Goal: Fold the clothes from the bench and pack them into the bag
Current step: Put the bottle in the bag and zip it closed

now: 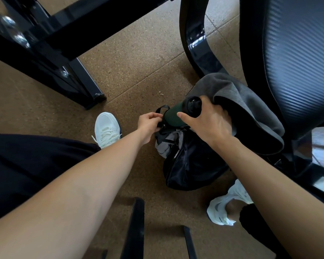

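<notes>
Brown speckled floor, with a black metal frame at left and a ribbed black pad at right.

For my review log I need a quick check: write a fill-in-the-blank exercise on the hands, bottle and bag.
1. The right hand grips a dark ____ bottle.
2. The left hand pinches a strap of the black bag, which sits on the ____.
3. Both shoes are ____.
Missing words: green; floor; white.
</notes>
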